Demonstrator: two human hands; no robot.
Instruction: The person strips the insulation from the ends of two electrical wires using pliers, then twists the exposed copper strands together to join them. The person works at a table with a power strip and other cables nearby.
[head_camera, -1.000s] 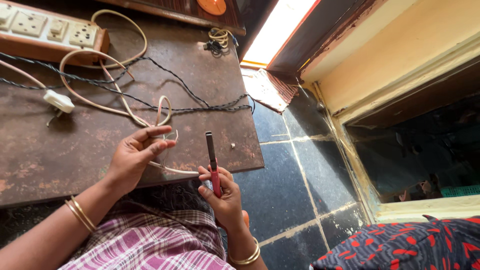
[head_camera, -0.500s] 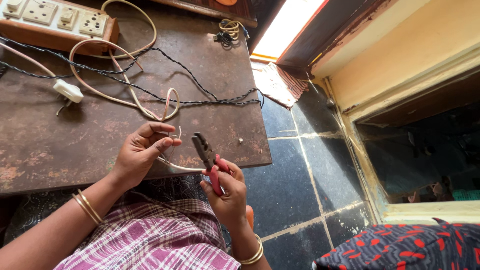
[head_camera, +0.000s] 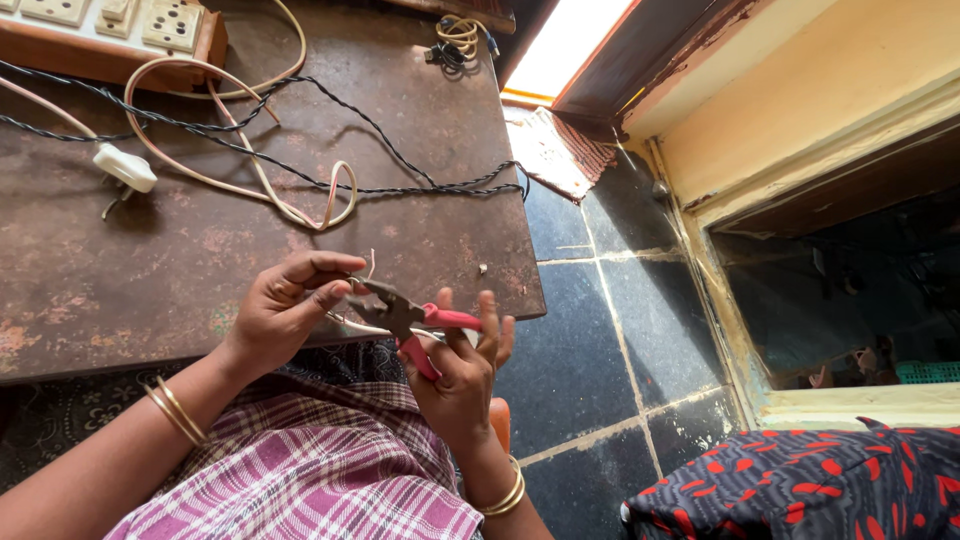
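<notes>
Head view, left to right. On the rusty table (head_camera: 120, 300) I see a socket board (head_camera: 110, 30) at the far edge, a white plug (head_camera: 125, 167) below it, a loop of cream cable (head_camera: 250, 185) and a twisted black wire (head_camera: 400, 165) running across. My left hand (head_camera: 285, 310) sits at the table's near edge, thumb and forefinger pinched together on the end of a thin cream wire (head_camera: 345, 322). Just to its right, my right hand (head_camera: 460, 375) is closed around the red handles of the pliers (head_camera: 405, 318), whose dark nose now points left and meets the wire at the left fingertips. Half a second ago the pliers stood more upright and slightly apart from the left hand; a second ago they pointed straight up. Further right lie dark floor tiles (head_camera: 580, 370) and red-patterned cloth (head_camera: 800, 490)
</notes>
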